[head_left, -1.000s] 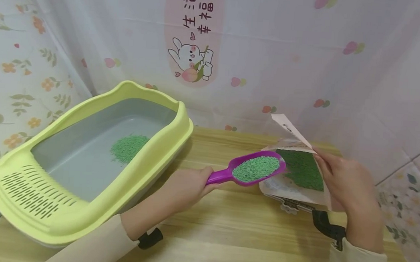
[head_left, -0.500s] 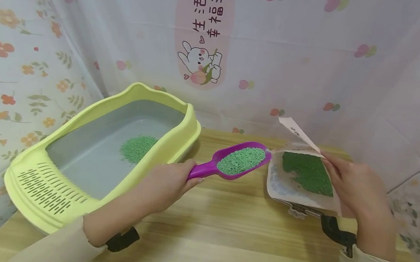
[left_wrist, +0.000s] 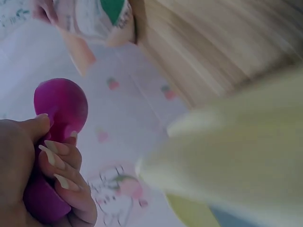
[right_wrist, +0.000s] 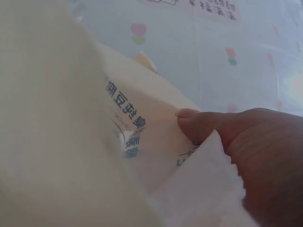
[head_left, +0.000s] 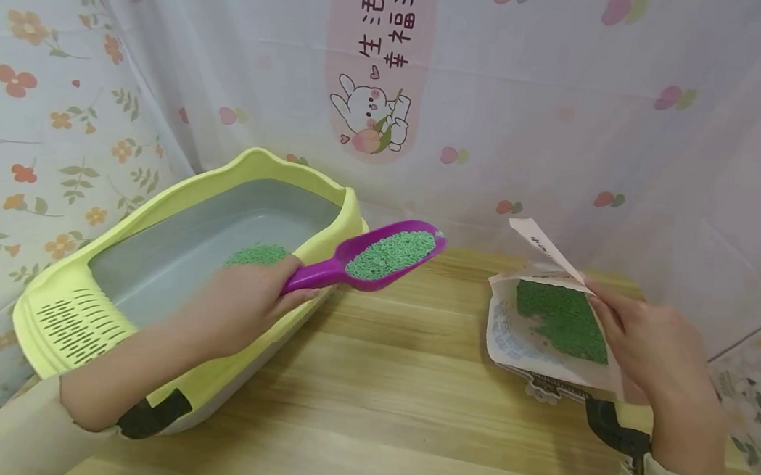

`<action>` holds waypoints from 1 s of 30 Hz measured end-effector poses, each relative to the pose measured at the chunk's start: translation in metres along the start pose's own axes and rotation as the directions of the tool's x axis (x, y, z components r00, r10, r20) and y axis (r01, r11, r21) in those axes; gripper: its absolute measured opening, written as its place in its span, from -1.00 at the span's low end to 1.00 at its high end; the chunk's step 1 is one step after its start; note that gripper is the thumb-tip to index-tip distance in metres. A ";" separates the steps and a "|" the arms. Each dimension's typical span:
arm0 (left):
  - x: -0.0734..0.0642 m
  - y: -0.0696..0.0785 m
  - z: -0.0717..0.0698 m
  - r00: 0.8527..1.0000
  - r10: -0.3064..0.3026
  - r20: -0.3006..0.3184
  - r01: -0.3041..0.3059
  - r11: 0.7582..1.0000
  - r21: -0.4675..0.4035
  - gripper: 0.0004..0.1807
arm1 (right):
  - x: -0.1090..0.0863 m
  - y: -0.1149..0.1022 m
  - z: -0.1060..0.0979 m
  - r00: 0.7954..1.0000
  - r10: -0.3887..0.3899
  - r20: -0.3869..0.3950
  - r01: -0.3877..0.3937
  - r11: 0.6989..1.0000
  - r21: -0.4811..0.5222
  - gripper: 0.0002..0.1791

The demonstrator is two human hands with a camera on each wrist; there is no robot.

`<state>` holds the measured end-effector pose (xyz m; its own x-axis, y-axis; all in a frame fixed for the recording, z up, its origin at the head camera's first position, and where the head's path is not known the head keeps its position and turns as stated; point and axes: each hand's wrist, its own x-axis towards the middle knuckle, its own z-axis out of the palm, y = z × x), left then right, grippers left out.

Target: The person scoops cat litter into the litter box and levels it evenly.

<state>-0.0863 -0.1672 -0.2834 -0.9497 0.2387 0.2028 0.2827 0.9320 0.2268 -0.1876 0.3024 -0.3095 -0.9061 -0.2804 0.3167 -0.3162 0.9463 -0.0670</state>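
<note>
My left hand (head_left: 239,305) grips the handle of a purple scoop (head_left: 315,276) heaped with green litter pellets (head_left: 392,254). The scoop is over the right rim of a yellow and grey litter box (head_left: 115,239). Inside the box lies a small pile of green pellets (head_left: 258,253), partly hidden by the hand. In the left wrist view, fingers curl round the purple scoop (left_wrist: 60,106). At right, my right hand (head_left: 648,348) pinches the top edge of an open litter bag (head_left: 502,325) with green pellets inside. The right wrist view shows the thumb pressed on the printed bag (right_wrist: 156,113).
Both things stand on a wooden table (head_left: 384,397). A white curtain (head_left: 525,115) with fruit prints hangs close behind, and a floral cloth (head_left: 67,117) covers the left side. Black straps (head_left: 614,430) circle the wrists.
My left hand has carried the filled scoop leftward from the bag's mouth to the litter box's rim. The right hand keeps hold of the bag. The head view has shifted slightly.
</note>
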 end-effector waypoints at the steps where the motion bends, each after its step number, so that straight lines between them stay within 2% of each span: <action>1: -0.001 -0.006 -0.004 1.000 -0.004 -0.003 0.004 1.000 -0.004 -0.70 | 0.000 0.000 0.000 1.000 -0.004 -0.004 0.004 1.000 0.000 -0.54; 8: -0.009 -0.044 -0.025 0.993 -0.118 0.000 0.118 0.993 -0.002 -0.63 | 0.002 -0.002 0.000 1.000 -0.012 -0.016 0.012 1.000 0.013 -0.54; 15: -0.015 -0.075 -0.034 0.979 -0.202 0.017 0.202 0.979 0.008 -0.59 | 0.003 -0.005 0.000 1.000 -0.019 -0.021 0.020 1.000 0.016 -0.55; 23: -0.018 -0.109 -0.031 0.973 -0.225 0.055 0.224 0.974 0.010 -0.58 | 0.003 -0.006 0.002 0.999 -0.053 -0.013 0.052 0.998 -0.018 -0.56; 27: -0.019 -0.129 -0.028 0.974 -0.224 0.034 0.222 0.973 0.059 -0.59 | 0.003 -0.006 0.003 0.999 -0.036 0.021 0.037 0.999 -0.009 -0.53; 30: -0.022 -0.142 -0.025 0.975 -0.218 0.043 0.214 0.973 0.084 -0.61 | 0.002 -0.006 0.003 0.999 -0.026 0.026 0.026 1.000 -0.002 -0.52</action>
<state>-0.1023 -0.3117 -0.2965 -0.9934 0.0409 0.1076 0.0604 0.9810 0.1846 -0.1888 0.2960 -0.3113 -0.9048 -0.3087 0.2934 -0.3387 0.9392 -0.0565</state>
